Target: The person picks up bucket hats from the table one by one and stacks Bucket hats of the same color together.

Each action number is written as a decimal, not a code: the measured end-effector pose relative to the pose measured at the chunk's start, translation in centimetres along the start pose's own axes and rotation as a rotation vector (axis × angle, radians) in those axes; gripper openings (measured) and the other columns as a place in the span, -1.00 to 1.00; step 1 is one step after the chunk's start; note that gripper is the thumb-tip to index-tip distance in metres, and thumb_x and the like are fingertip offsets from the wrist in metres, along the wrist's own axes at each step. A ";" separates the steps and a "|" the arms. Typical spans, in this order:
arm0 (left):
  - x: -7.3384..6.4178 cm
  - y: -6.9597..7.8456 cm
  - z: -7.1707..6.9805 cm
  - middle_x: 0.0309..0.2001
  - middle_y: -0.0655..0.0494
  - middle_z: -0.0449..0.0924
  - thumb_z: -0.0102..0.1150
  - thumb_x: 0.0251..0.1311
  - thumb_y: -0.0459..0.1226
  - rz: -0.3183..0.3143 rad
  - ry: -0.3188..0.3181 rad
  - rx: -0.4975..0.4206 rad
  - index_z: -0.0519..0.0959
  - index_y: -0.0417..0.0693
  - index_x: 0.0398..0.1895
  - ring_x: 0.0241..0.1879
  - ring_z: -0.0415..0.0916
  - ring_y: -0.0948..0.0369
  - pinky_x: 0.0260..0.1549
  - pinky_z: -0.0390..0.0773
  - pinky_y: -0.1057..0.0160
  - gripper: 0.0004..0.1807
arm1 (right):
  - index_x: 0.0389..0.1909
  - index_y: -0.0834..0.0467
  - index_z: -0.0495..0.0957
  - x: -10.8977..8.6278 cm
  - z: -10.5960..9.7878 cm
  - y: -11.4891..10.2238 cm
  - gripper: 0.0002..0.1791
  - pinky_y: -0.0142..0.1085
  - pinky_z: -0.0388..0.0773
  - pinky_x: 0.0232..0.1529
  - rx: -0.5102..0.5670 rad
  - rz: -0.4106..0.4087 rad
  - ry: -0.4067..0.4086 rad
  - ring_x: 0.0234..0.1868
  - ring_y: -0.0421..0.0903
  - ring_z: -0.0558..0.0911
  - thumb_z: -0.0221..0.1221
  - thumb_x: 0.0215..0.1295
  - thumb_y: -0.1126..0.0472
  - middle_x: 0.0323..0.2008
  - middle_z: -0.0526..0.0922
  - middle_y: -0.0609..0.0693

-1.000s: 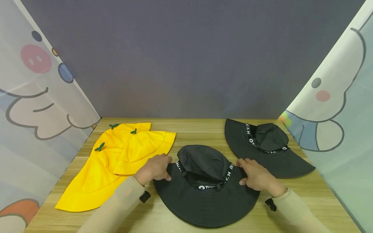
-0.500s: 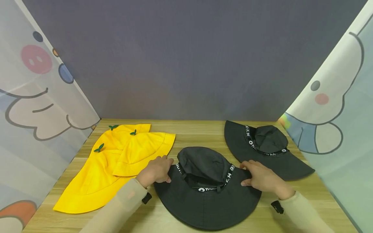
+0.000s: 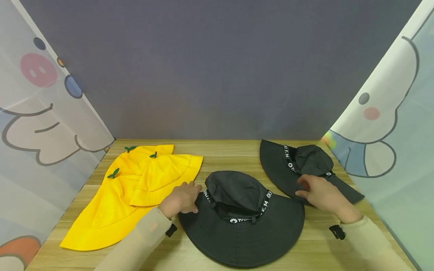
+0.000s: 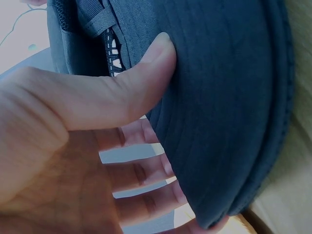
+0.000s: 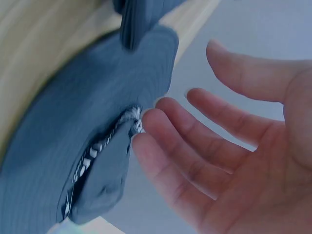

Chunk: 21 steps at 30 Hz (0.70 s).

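Note:
A black wide-brimmed bucket hat [image 3: 242, 242] lies at the near middle of the table, its crown tipped away and a white-lettered band round it. My left hand [image 3: 181, 198] pinches the left end of its folded brim; in the left wrist view the thumb [image 4: 146, 78] lies on top and the fingers are behind. My right hand [image 3: 323, 194] is off that hat and over the brim of a second black bucket hat [image 3: 274, 165] at the back right. In the right wrist view its fingers [image 5: 180, 146] are loosely bent, with nothing held.
At the left, overlapping yellow hats with green sprouts lie on the wooden table [image 3: 223, 154]: one in front [image 3: 98, 222], one on the right [image 3: 166, 173], one behind [image 3: 130, 162]. A grey panel [image 3: 217, 75] stands behind; cartoon-printed sheets flank both sides.
My right hand has let go of the near black hat's brim and moved right, over the second black hat. The left hand has stayed at the brim.

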State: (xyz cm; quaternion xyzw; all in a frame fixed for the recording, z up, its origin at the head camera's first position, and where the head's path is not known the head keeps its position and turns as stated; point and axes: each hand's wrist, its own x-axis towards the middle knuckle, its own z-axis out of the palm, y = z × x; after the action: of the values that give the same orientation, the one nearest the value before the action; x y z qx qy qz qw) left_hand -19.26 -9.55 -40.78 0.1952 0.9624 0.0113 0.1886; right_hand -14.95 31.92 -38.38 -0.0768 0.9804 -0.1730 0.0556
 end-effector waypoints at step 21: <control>0.5 0.3 0.2 0.20 -0.17 0.47 0.59 0.01 -0.20 -0.008 -0.010 -0.009 0.51 -0.09 0.22 0.16 0.43 -0.15 0.01 0.54 -0.19 -0.32 | 0.08 0.65 0.41 1.5 -4.9 8.4 -0.44 0.23 0.53 -0.20 -0.046 0.136 0.098 -0.08 0.55 0.53 0.22 0.37 0.19 -0.07 0.52 0.61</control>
State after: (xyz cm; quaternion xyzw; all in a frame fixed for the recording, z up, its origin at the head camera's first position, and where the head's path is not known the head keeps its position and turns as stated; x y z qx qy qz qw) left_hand -19.49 -9.15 -41.08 0.1904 0.9622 0.0140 0.1942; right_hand -18.23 41.08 -36.86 -0.0028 0.9886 -0.1498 0.0174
